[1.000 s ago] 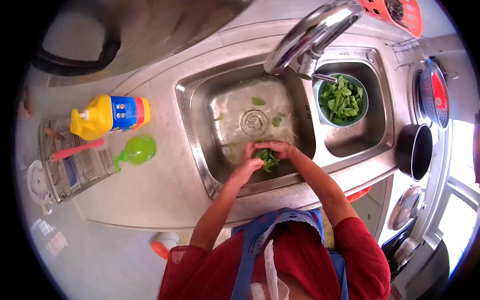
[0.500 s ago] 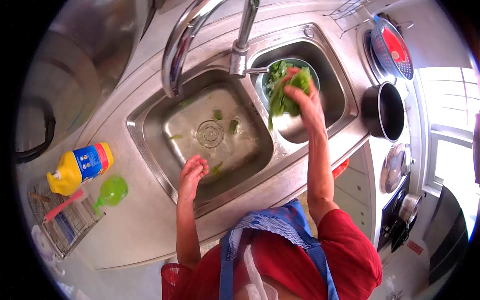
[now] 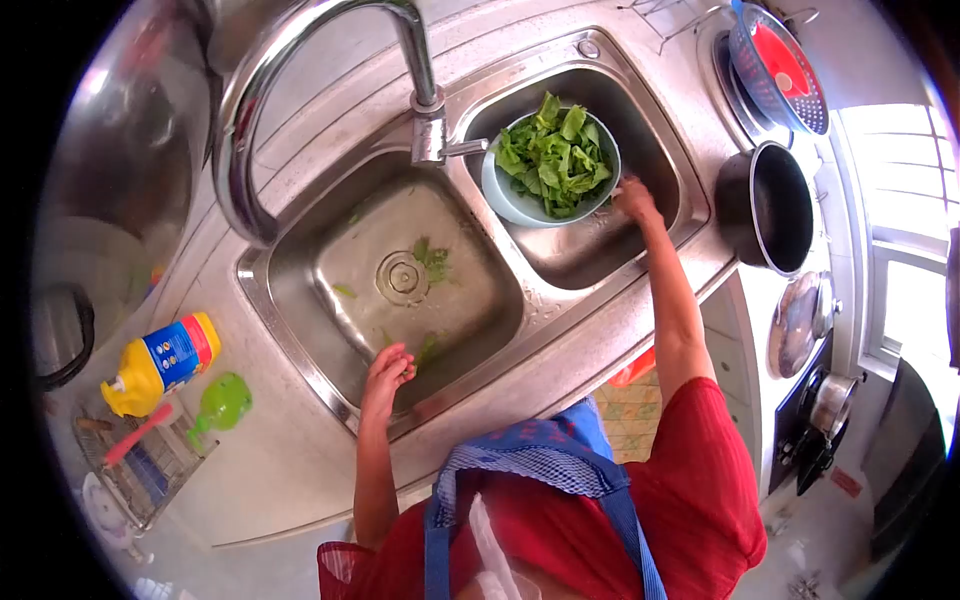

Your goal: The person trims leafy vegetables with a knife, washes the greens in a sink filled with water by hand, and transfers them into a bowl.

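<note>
Cut green leafy vegetables are heaped in a light blue bowl, which sits in the smaller right basin. Just right of the bowl's rim is my right hand, its fingers blurred and partly hidden, so a grip on the rim cannot be made out. My left hand hovers over the front edge of the larger left basin, holding nothing, its fingers loosely bent and apart. A few loose leaf bits lie around the drain in that basin.
A chrome faucet arches over the left basin. On the left counter are a yellow bottle, a green bottle-like item and a wire rack. To the right stand a black pot and a blue colander.
My right hand has let the greens go into the bowl and moved to the bowl's right side. My left hand stays near the basin's front edge. The view has shifted slightly.
</note>
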### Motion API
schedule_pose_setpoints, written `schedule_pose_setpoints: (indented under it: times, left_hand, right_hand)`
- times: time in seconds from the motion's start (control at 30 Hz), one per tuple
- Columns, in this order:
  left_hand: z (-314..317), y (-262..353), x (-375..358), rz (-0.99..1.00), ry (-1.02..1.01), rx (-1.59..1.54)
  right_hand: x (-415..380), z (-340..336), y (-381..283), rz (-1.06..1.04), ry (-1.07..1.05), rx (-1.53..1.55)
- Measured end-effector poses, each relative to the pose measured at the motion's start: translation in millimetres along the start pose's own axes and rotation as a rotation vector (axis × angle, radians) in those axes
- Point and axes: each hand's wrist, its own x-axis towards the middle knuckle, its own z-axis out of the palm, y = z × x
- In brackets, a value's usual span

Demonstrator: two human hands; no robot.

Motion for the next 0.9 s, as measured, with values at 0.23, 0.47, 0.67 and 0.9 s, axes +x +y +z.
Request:
schedule_pose_setpoints:
  times: [0.23, 0.47, 0.67, 0.9]
  left_hand:
    - [-4.4, -1.9, -1.4, 0.002, 0.113, 0.070]
    - [-31.7, -20.0, 13.4, 0.140, 0.206, 0.213]
    - [-72.2, -32.8, 56.9, 0.420, 0.418, 0.589]
    - [-70.8, -32.9, 107.4, 0.483, 0.520, 0.875]
  right_hand:
    - [21.0, 86.1, 29.9, -0.093, -0.067, 0.192]
    - [-67.1, -67.3, -30.4, -0.046, 0.004, -0.116]
    - [-147.3, -116.2, -206.8, -0.432, -0.043, 0.876]
    - [-51.8, 115.4, -287.9, -0.593, -0.082, -0.036]
